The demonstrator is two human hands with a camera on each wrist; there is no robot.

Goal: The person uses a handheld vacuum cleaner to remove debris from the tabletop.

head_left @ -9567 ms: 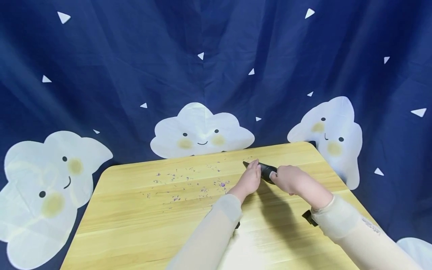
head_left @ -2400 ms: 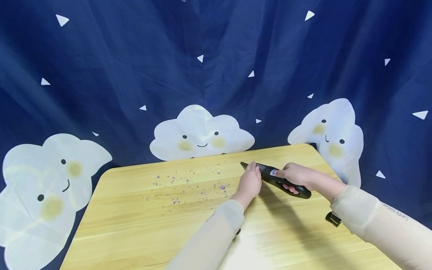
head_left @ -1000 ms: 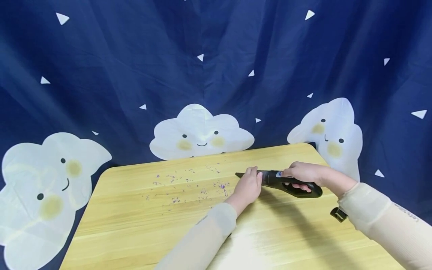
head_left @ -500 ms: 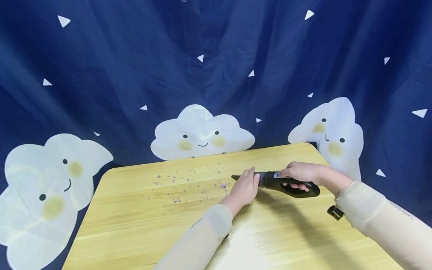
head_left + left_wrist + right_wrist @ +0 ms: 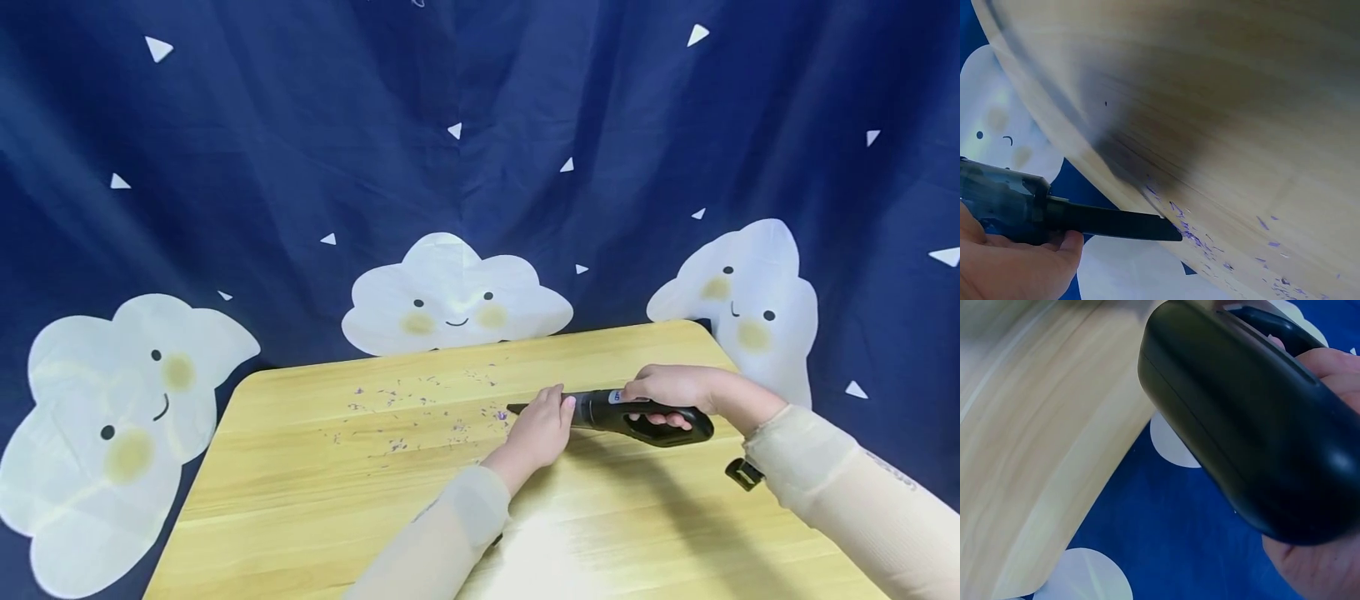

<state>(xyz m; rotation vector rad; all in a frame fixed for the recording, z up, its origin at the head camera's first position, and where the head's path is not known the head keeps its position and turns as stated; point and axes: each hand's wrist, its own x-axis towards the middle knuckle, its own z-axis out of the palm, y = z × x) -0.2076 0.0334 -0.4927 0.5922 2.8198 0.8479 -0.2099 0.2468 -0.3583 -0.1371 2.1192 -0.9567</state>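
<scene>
We see a black handheld vacuum (image 5: 618, 412) over the right half of the table (image 5: 300, 517), nearer its far edge than the lower part of the view, its narrow nozzle (image 5: 1119, 223) aimed at the left edge. Our right hand (image 5: 671, 390) is wrapped round the handle, fingers through its loop; our left hand (image 5: 536, 429) grips the front section, just behind the nozzle. The tip lies at the right-hand side of the purple scraps (image 5: 502, 415), just beside the brightest clump; whether it touches the wood we cannot tell.

The scraps spread thinly from there toward the left edge, filling a band below the far edge and stopping well short of the far left corner. Our left hand hides part of the nozzle from the head view, and our right hand and right sleeve (image 5: 847, 500) cover a stretch of the right edge. A black device (image 5: 744, 474) sits beneath the right cuff. The left sleeve (image 5: 435, 537) crosses the table below the scraps.

Past the far edge hangs a blue curtain (image 5: 300, 100) with white triangles and smiling clouds, the middle cloud (image 5: 457, 296) directly behind that edge.
</scene>
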